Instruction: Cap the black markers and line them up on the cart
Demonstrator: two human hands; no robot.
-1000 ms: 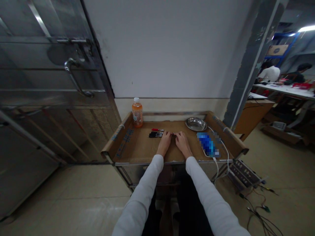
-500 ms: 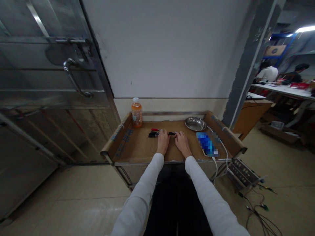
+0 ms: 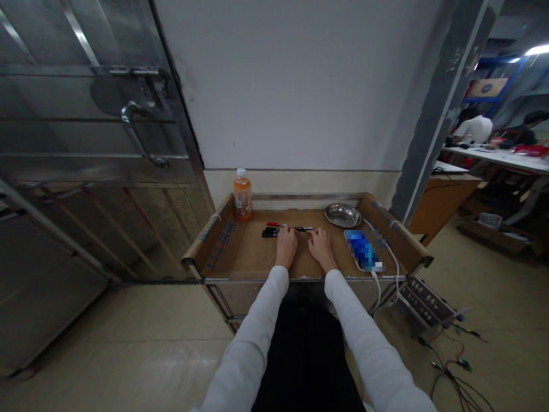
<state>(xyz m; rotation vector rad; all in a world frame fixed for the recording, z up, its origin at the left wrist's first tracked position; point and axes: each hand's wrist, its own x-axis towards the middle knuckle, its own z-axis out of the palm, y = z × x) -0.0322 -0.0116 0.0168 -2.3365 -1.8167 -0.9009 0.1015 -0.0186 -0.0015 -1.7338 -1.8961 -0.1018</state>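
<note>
Several pens, black-capped pens [image 3: 269, 233] and a red-capped pen [image 3: 273, 224], lie side by side across the cardboard-lined cart top [image 3: 249, 260]. My left hand [image 3: 286, 247] is closed over their middle, hiding part of the barrels. Between my hands shows a pen's dark and white barrel [image 3: 302, 229]. At its right end, my right hand [image 3: 321, 248] has its fingers bent and closed on the tip. Exactly how many pens each hand grips is hidden.
An orange drink bottle [image 3: 242, 195] stands at the back left. A shiny metal dish [image 3: 342, 215] sits at the back right, with a phone [image 3: 363, 250] and white cable [image 3: 397, 264] nearer. Raised cardboard sides edge the cart. A metal door [image 3: 103, 134] is at left.
The view has shifted slightly, so the scene sits a little to the right. My hands keep nearly the same place on the pens.
</note>
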